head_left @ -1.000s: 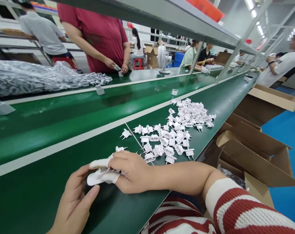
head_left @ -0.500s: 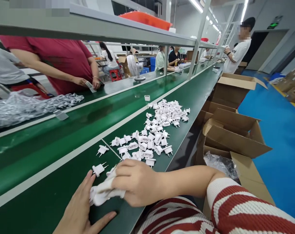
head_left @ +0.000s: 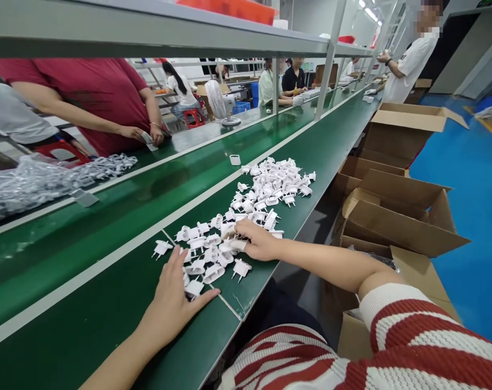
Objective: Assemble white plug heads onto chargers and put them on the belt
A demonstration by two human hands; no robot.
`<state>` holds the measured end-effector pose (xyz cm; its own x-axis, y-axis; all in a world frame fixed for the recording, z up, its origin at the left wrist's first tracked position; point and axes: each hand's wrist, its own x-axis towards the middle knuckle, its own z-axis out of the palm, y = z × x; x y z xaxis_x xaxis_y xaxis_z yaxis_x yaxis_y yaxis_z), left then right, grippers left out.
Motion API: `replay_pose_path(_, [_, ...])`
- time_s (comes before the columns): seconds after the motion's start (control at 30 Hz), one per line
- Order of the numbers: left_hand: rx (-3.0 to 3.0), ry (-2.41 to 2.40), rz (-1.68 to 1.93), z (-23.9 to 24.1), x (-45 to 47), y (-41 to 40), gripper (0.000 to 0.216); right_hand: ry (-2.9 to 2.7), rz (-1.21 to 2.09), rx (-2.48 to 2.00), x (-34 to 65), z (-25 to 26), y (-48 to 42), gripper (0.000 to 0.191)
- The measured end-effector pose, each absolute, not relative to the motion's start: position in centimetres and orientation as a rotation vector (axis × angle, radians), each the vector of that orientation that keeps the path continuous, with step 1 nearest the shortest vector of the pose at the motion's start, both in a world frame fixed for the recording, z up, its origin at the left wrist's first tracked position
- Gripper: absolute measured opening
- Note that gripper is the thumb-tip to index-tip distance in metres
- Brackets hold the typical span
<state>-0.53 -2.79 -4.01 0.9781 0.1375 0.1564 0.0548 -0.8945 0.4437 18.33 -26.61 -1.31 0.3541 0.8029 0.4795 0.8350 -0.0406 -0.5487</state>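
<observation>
Many white two-pin plug adapters lie loose on the green work surface in front of me. My left hand rests at the near left side of them, fingers stretched out and thumb spread, with a plug adapter between thumb and fingers. Over the middle of the spread, my right hand reaches in with bent fingers, thumb apart from them. White coverings show on its fingertips, which blend with the plug adapters beneath. Just below that hand lies a single plug adapter, pins toward me.
A green belt runs along the left behind a pale strip, with a white piece on it. Across it, a person in a red shirt handles a small white item. Open cardboard boxes stand at right. A shelf hangs overhead.
My right hand has moved away from my left hand, forward and right onto the plug adapters. My left hand has shifted forward beside the nearest ones. The view has turned slightly.
</observation>
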Motion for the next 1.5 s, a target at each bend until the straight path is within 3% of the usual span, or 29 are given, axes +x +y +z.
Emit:
replay_pose_path(0.27, [2.607,0.06,0.356,-2.7,0.4,-4.5,0.104,-1.269,-0.007,-1.722,18.9,1.2,-25.8,0.016])
replay_pose_path(0.43, [2.576,0.064,0.545,0.1,0.8,-1.2,0.069,-1.261,0.744,-1.144,13.4,1.5,-25.3,0.021])
replay_pose_path(0.53, [2.598,0.16,0.655,2.2,3.5,0.6,0.065,-1.39,0.879,-1.073,12.1,1.3,-25.6,0.013])
replay_pose_path(0.67, [2.585,0.266,0.656,4.4,9.0,1.7,0.072,-1.68,0.488,-1.203,13.3,0.7,-25.8,0.012])
replay_pose_path(0.87, [2.621,0.277,0.468,6.7,19.1,1.2,0.073,-2.007,-0.212,-1.405,14.7,-0.8,-25.4,0.025])
replay_pose_path(1.0, [2.642,0.281,0.386,6.5,27.1,1.0,0.075,-1.901,-0.359,-1.34,14.2,-1.4,-25.4,0.016])
replay_pose_path(1.27, [2.633,0.478,0.261,3.2,38.6,0.5,0.095,-1.946,-0.451,-1.458,14.0,-2.6,-25.3,0.018])
replay_pose_path(1.43, [2.64,0.544,0.26,3.5,37.2,0.0,0.069,-1.908,-0.465,-1.485,14.3,-2.5,-25.1,0.019])
replay_pose_path(1.5, [2.658,0.474,0.278,4.4,34.5,0.1,0.068,-1.86,-0.497,-1.493,14.2,-2.4,-25.2,0.016])
